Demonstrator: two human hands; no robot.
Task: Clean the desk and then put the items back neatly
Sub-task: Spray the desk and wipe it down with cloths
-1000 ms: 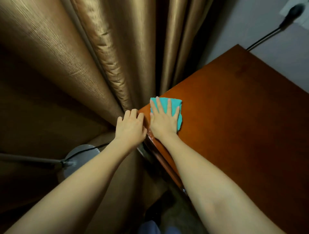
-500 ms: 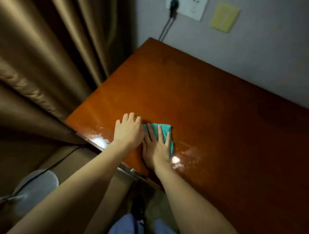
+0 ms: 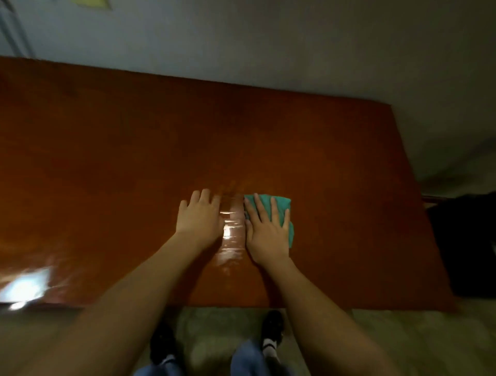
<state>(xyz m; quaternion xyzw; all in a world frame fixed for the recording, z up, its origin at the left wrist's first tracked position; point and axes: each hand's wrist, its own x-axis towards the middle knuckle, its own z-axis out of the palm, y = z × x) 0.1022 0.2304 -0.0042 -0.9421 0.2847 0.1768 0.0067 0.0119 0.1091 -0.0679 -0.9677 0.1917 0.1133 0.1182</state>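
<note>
A glossy reddish-brown wooden desk (image 3: 107, 161) fills the middle of the head view. A folded teal cloth (image 3: 284, 212) lies on it right of centre. My right hand (image 3: 265, 230) presses flat on the cloth with straight, spread fingers, covering most of it. My left hand (image 3: 200, 217) rests flat on the bare wood just to the left, a narrow wet-looking shiny strip between the two hands. No other items stand on the desk.
A grey wall (image 3: 268, 40) runs behind the desk, with a yellow note (image 3: 91, 2) at the top edge. A dark object (image 3: 467, 247) stands off the desk's right end. My feet (image 3: 271, 332) are on the floor below the front edge.
Both hands and the cloth have slid from the desk's left corner by the curtain rightwards to right of centre. The view swung right; the curtain and fan are out of sight.
</note>
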